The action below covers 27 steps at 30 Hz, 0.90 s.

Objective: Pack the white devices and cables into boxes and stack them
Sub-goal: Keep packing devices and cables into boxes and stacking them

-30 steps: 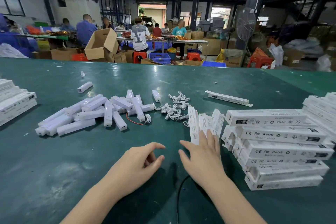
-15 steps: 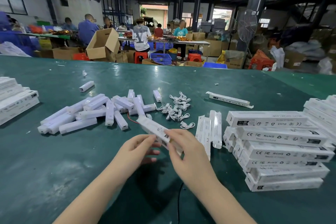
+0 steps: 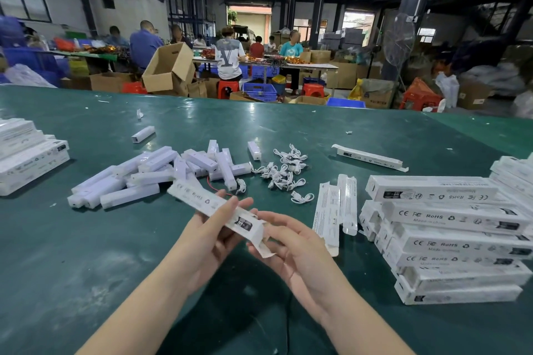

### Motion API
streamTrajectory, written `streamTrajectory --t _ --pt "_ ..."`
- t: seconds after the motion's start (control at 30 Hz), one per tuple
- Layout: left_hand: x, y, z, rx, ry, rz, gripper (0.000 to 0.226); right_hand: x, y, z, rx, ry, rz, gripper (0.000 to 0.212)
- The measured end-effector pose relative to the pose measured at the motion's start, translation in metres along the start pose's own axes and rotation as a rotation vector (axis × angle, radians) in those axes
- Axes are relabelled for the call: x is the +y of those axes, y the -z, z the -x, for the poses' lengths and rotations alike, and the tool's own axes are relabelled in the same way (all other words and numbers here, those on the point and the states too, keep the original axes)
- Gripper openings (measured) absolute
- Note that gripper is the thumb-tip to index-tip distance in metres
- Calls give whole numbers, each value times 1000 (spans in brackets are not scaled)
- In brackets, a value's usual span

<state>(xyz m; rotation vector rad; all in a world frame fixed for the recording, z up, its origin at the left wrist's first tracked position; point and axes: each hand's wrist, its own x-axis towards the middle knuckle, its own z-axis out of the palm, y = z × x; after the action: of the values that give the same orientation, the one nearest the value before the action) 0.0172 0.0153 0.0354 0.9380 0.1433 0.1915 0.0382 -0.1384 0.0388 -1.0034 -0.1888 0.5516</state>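
Left hand (image 3: pixel 210 235) gripping a white box (image 3: pixel 215 207) mid-length above the green table (image 3: pixel 86 253), right hand (image 3: pixel 291 248) pinching its open end flap (printed side up), loose devices (image 3: pixel 150 173) at 11 o'clock, cables (image 3: pixel 284 170) at 12, stacked boxes (image 3: pixel 450 236) at 3.

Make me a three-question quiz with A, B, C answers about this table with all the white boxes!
1. Where is the big stack of packed boxes?
A. right of the hands
B. under the table
C. on a chair

2. What colour is the table?
A. red
B. green
C. yellow

3. The box in the hands has its near end:
A. taped
B. crushed
C. open

Answers: 1 A, the stack sits right of the right hand. 2 B, the tabletop is dark green. 3 C, the flap hangs loose while the left hand holds the box.
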Motion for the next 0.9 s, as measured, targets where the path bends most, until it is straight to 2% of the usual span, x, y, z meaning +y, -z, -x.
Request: streamTrajectory --t 0.17,0.27,0.4,0.63,0.9 --pt "-1 0 -4 131 -57 -15 55 7 -3 1 72 119 175 27" --pt "-1 0 -5 168 -78 -38 57 6 -3 4 69 121 252 21" --pt "-2 0 -4 139 -90 -44 53 3 -2 6 59 105 317 10" --pt "-1 -1 -2 84 -102 -56 46 3 0 5 44 75 279 3" --pt "1 0 -1 74 -113 -38 46 -2 -5 7 -48 62 170 19"
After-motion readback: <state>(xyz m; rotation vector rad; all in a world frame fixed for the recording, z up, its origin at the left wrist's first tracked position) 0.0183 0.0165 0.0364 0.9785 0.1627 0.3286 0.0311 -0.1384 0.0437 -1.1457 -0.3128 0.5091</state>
